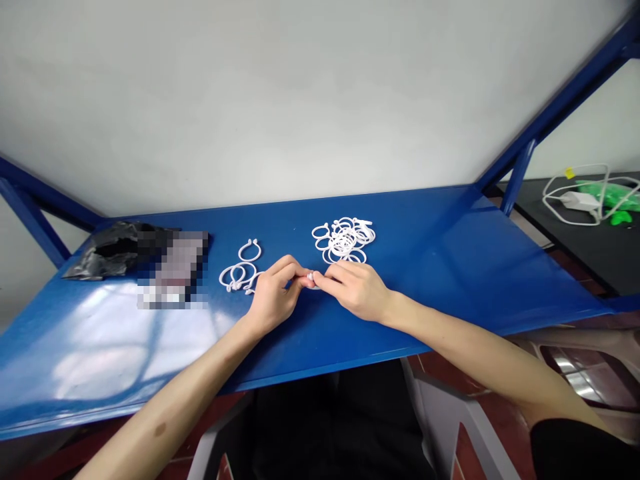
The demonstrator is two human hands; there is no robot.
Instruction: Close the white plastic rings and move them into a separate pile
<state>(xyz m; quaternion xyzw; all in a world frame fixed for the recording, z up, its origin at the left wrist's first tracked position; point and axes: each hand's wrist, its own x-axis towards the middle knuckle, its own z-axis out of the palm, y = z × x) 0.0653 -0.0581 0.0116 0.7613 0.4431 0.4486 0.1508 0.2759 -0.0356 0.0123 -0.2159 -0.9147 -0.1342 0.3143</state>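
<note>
My left hand (274,295) and my right hand (356,288) meet fingertip to fingertip over the blue shelf (440,267), both pinched on one small white plastic ring (311,277) that is mostly hidden by the fingers. Just behind my right hand lies a heap of several white rings (345,240). Left of my left hand sits a smaller group of white rings (241,270), some linked together.
A black plastic bag (115,250) lies at the shelf's back left beside a blurred-out patch. Blue frame posts (520,175) rise at both ends. To the right, a dark table (595,247) carries a white charger with cable (583,200) and green items.
</note>
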